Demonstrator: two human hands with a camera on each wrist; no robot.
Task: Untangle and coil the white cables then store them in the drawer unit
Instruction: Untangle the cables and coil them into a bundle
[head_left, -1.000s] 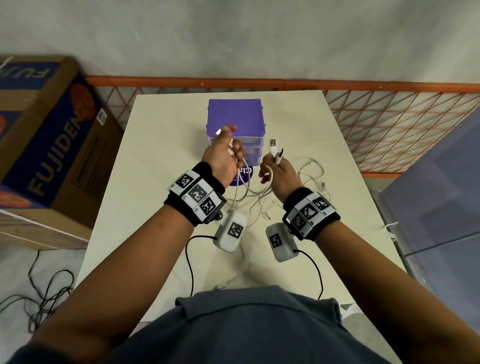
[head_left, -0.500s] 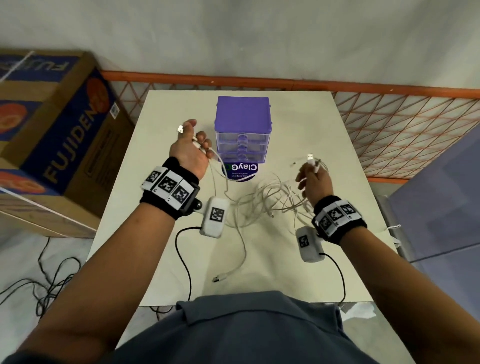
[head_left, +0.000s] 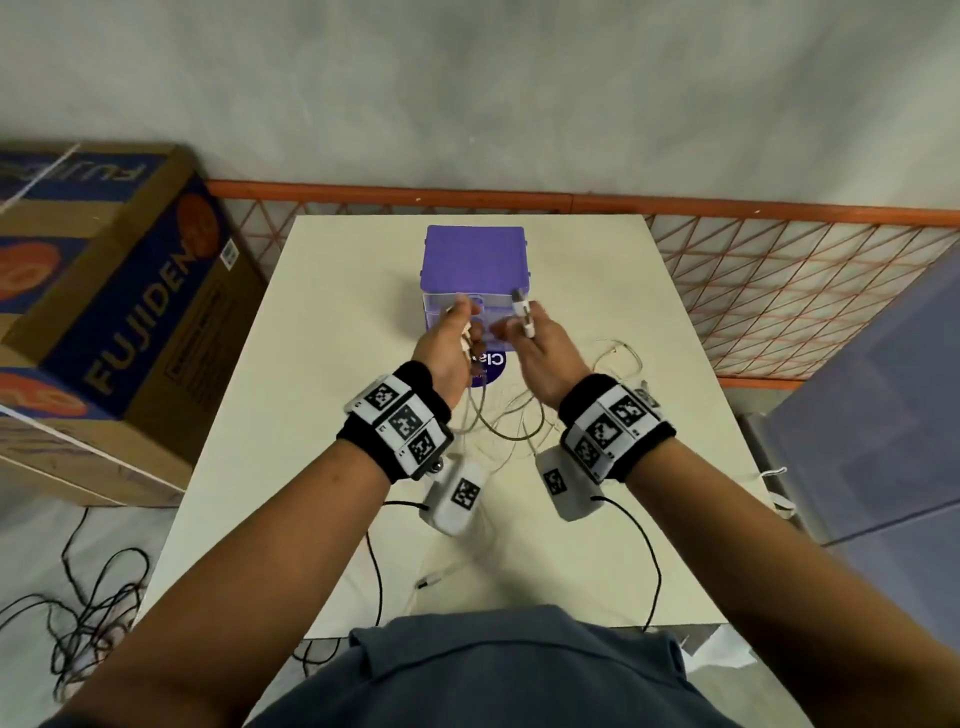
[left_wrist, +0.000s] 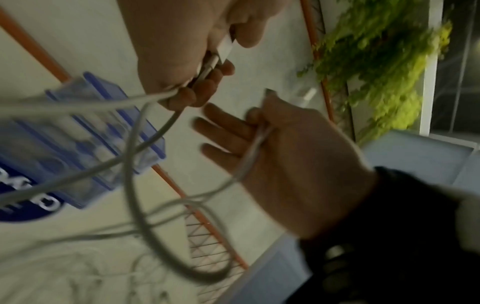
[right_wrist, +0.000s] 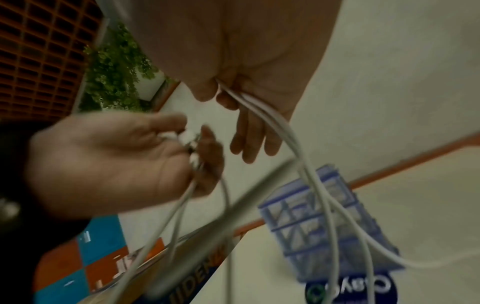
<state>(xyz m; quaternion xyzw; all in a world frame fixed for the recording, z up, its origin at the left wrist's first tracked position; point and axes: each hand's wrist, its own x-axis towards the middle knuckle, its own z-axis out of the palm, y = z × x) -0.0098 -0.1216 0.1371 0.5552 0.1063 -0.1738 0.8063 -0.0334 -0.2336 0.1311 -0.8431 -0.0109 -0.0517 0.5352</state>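
Note:
White cables (head_left: 511, 423) lie tangled on the white table (head_left: 332, 364) and rise into both hands. My left hand (head_left: 464, 326) grips cable plugs (left_wrist: 219, 55) and strands in curled fingers. My right hand (head_left: 525, 332) pinches white USB plugs (head_left: 521, 310) and cable strands (right_wrist: 255, 107) between thumb and forefinger; its other fingers are stretched out. The hands nearly touch, raised just in front of the purple drawer unit (head_left: 475, 260), whose drawers look closed. Loops of cable hang below both hands (left_wrist: 145, 205).
A FUJIDEN cardboard box (head_left: 104, 322) stands left of the table. An orange mesh fence (head_left: 789, 291) runs behind and to the right. A grey cabinet (head_left: 883, 405) is at the right. A loose cable end (head_left: 431, 579) lies near the front edge. Black wires (head_left: 78, 623) lie on the floor.
Half a second ago my hands were spread wide apart with the cable stretched between them. They have come back together in front of the drawer unit, still holding the cable ends.

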